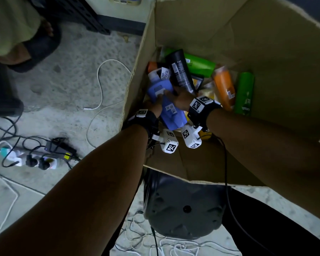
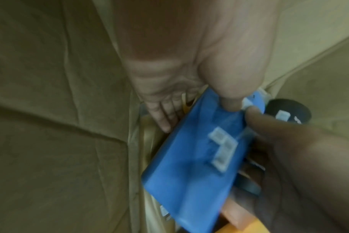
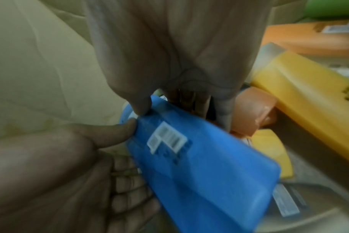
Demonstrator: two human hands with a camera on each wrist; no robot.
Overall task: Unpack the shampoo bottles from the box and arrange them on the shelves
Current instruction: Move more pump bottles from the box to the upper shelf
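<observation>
An open cardboard box (image 1: 266,52) holds several shampoo bottles lying in a pile. A blue bottle (image 1: 171,109) (image 2: 189,165) (image 3: 199,173) with a white barcode sticker lies at the box's left wall. My left hand (image 1: 156,106) (image 2: 198,115) grips it, thumb on its top face and fingers along its far side. From the right, my right hand (image 1: 177,97) (image 3: 169,108) holds the same bottle, thumb on its edge and fingers behind it. Around it lie a black bottle (image 1: 181,71), a green bottle (image 1: 198,65) and an orange bottle (image 1: 224,87).
A second green bottle (image 1: 245,95) lies by the box's right wall, and a yellow bottle (image 3: 309,94) sits near my right hand. The box rests over a black stool (image 1: 185,206). A power strip (image 1: 35,159) and loose cables lie on the floor at left; another person's foot (image 1: 39,39) is at top left.
</observation>
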